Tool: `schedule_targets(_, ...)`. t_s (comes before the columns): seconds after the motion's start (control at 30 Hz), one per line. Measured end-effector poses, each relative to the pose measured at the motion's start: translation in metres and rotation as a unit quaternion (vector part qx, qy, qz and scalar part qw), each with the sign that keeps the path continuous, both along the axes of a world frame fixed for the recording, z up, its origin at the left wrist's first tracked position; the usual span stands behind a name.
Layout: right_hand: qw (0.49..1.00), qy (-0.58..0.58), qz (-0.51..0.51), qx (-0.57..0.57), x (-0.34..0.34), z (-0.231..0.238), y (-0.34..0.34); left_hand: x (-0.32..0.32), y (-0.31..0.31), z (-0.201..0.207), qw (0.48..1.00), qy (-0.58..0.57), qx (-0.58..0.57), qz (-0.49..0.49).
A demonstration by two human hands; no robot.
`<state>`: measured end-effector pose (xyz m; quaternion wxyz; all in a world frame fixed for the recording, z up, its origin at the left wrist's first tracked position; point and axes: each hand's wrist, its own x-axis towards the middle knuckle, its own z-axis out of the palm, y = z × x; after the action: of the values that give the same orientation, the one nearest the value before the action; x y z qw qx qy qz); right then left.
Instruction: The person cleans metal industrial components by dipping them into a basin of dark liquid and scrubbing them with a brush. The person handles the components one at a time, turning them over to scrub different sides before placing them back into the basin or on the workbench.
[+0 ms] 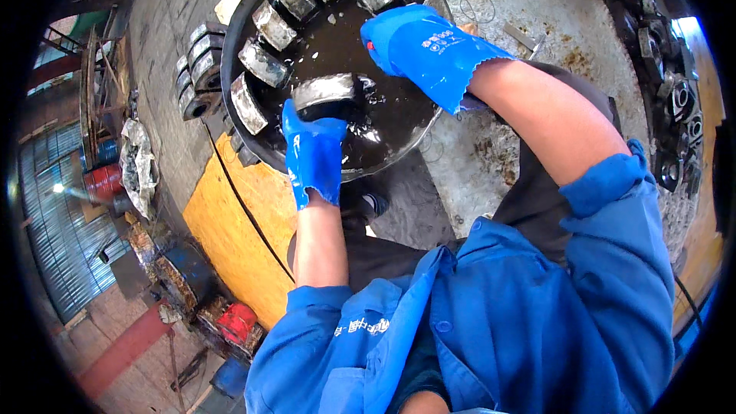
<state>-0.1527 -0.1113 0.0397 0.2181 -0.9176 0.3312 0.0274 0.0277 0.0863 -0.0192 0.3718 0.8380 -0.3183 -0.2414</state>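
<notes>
A wide round metal pan (225,77) with dark, wet liquid in it lies in front of me. My left hand (316,149), in a blue rubber glove, grips the near left end of a curved metal block (323,90) over the liquid. The block's upper face shines silver and its near side is dark. My right hand (429,50), gloved alike, is closed in a fist above the pan's right side. A small red bit shows at its fingers; the rest of what it holds is hidden. Several similar metal blocks (263,63) line the pan's far and left inner edge.
Dark curved metal parts (203,61) are stacked left of the pan. More dark metal parts (675,100) crowd the far right. A yellow board (238,230) with a black cable (244,203) lies at lower left. A stained metal sheet (475,161) spreads right of the pan.
</notes>
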Motion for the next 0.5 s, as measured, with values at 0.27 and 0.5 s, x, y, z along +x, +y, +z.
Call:
schedule_targets(0.27,0.998,0.061,0.031,-0.001,0.009,0.005,0.011,0.003,0.005,-0.017,0.985,0.163,-0.029,-0.046)
schedule_targets(0.5,0.998,0.052,0.038,-0.006,0.015,-0.003,0.015,0.001,0.025,-0.01,0.948,-0.209,0.11,-0.212)
